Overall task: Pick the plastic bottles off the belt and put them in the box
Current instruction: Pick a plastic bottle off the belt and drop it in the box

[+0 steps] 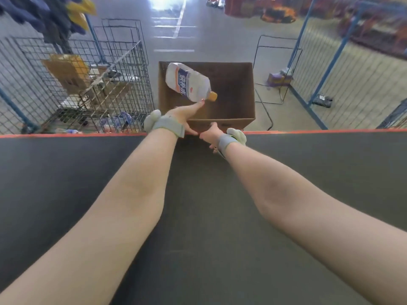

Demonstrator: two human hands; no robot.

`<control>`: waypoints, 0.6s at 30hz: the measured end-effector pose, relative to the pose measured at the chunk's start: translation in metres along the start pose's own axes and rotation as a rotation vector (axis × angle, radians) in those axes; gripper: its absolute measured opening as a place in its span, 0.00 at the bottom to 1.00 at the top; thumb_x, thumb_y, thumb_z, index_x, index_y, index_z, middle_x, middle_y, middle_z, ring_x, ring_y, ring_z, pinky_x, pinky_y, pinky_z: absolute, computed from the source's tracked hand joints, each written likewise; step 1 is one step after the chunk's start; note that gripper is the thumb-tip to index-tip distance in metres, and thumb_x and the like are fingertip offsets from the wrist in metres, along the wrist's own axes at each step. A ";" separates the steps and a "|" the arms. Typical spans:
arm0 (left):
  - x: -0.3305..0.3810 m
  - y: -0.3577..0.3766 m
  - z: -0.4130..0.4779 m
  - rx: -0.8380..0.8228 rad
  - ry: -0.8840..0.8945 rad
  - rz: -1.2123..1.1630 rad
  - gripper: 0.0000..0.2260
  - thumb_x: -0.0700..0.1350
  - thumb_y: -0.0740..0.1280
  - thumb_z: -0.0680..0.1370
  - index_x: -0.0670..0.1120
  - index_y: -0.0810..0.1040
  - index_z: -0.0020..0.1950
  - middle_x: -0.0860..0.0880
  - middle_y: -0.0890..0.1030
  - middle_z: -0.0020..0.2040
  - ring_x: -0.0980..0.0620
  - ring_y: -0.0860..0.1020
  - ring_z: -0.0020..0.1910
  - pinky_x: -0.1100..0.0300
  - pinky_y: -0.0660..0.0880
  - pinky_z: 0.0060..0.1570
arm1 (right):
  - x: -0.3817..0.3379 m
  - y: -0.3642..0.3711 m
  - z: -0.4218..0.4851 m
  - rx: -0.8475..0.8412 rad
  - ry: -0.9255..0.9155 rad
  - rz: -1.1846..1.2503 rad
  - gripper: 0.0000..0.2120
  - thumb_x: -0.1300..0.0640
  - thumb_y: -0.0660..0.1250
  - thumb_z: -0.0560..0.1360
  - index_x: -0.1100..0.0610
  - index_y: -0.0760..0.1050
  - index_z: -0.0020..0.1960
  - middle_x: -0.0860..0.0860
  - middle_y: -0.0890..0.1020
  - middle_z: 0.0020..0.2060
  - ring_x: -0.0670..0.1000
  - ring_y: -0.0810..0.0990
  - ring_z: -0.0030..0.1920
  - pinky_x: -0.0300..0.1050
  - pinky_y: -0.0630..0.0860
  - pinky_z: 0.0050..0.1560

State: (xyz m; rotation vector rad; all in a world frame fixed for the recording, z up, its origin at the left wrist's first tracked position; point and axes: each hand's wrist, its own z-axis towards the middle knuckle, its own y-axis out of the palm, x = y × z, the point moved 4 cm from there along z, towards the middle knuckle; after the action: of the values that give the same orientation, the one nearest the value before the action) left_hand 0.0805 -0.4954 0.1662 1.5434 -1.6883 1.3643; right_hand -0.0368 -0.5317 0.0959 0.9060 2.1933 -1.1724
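Reaching forward over the dark belt (198,216), two bare forearms stretch from the near edge toward the belt's far, orange-trimmed lip. Each wrist wears a grey band. The right hand (211,134) sits at that lip, just before the near wall of the box (233,89); its fingers bend downward, and whether they hold anything cannot be told. The left hand (184,116) extends a little farther, past the lip and over the box's near-left corner, fingers straightened and released, one fingertip touching or nearly touching the bottle (188,83) near its neck. The bottle is a clear plastic one with a blue-and-white label and an orange cap, tilted with the cap pointing down and right, over the open box's left half; no fingers wrap it. The box is brown cardboard, open-topped, standing on the floor just beyond the belt. To its left stands a wire cage (83,84) with cardboard and mixed items inside. Blue-framed mesh fencing (330,69) stands to the right, and grey floor runs beyond.
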 end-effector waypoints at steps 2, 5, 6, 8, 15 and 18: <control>-0.032 0.019 0.006 -0.083 -0.161 -0.102 0.47 0.62 0.71 0.71 0.51 0.45 0.79 0.49 0.48 0.79 0.40 0.56 0.76 0.43 0.76 0.54 | 0.009 -0.001 0.000 0.018 -0.032 -0.107 0.38 0.50 0.62 0.77 0.52 0.43 0.79 0.58 0.60 0.75 0.60 0.62 0.74 0.57 0.61 0.73; -0.092 0.032 0.010 -0.095 -0.306 0.033 0.54 0.67 0.70 0.66 0.49 0.40 0.79 0.47 0.48 0.79 0.38 0.55 0.76 0.40 0.73 0.61 | 0.031 0.007 -0.018 -0.032 -0.002 -0.170 0.39 0.52 0.62 0.79 0.54 0.40 0.79 0.60 0.58 0.76 0.60 0.62 0.74 0.57 0.61 0.73; -0.103 0.030 0.003 -0.066 -0.308 0.065 0.56 0.68 0.69 0.66 0.47 0.38 0.79 0.46 0.48 0.79 0.39 0.53 0.77 0.40 0.67 0.67 | 0.038 0.012 -0.028 -0.041 -0.003 -0.192 0.39 0.52 0.62 0.78 0.54 0.40 0.79 0.61 0.58 0.75 0.60 0.62 0.74 0.57 0.62 0.73; -0.117 0.025 -0.014 -0.006 -0.304 0.090 0.57 0.69 0.68 0.66 0.46 0.34 0.77 0.46 0.46 0.79 0.39 0.52 0.77 0.40 0.61 0.71 | 0.047 0.021 -0.044 -0.046 -0.031 -0.254 0.40 0.52 0.63 0.78 0.54 0.40 0.79 0.61 0.59 0.75 0.60 0.62 0.74 0.57 0.63 0.72; -0.161 0.025 -0.142 0.065 -0.318 0.331 0.41 0.64 0.59 0.77 0.47 0.41 0.79 0.45 0.52 0.79 0.40 0.54 0.77 0.45 0.54 0.75 | 0.093 0.060 -0.123 -0.159 -0.030 -0.342 0.38 0.49 0.60 0.77 0.50 0.43 0.79 0.58 0.61 0.73 0.60 0.65 0.72 0.53 0.66 0.69; -0.212 0.033 -0.203 0.038 -0.365 0.486 0.34 0.57 0.59 0.80 0.44 0.47 0.79 0.44 0.58 0.77 0.41 0.59 0.75 0.50 0.58 0.72 | 0.133 0.076 -0.183 -0.247 -0.067 -0.365 0.35 0.51 0.63 0.78 0.56 0.49 0.79 0.59 0.64 0.73 0.61 0.66 0.71 0.56 0.65 0.70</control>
State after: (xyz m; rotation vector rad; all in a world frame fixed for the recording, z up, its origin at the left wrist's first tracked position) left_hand 0.0488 -0.2246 0.0540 1.5332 -2.3959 1.4009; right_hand -0.0878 -0.3017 0.0591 0.3692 2.4454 -1.0351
